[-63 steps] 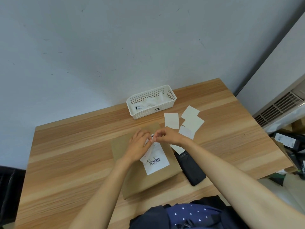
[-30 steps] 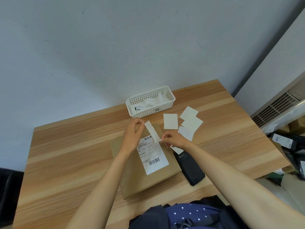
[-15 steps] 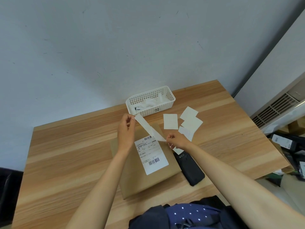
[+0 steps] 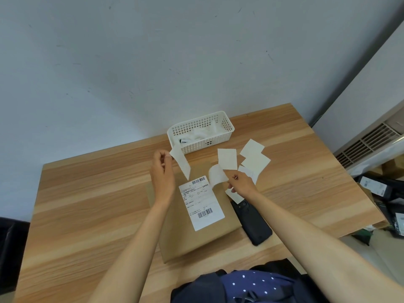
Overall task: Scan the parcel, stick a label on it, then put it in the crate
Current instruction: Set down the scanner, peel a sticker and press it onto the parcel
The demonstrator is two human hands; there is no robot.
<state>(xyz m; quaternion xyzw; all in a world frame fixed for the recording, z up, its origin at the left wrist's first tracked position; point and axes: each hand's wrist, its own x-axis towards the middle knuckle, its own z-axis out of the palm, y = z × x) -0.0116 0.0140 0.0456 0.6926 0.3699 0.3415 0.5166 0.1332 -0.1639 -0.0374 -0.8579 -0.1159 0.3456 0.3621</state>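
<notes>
A flat brown parcel lies on the wooden table in front of me, with a printed shipping label stuck on its top. My left hand pinches a white label sheet and holds it up above the parcel's far edge. My right hand pinches a second curled white sheet over the parcel's far right corner. The two sheets are apart. A white plastic crate stands at the back of the table with white items inside.
Several loose blank label sheets lie right of the crate. A black handheld scanner lies against the parcel's right side. Boxes and black packages sit on the floor past the table's right edge.
The two hands started together over the parcel and drew apart, peeling one sheet into two. The left hand rose toward the crate with its sheet; the right sheet has curled free.
</notes>
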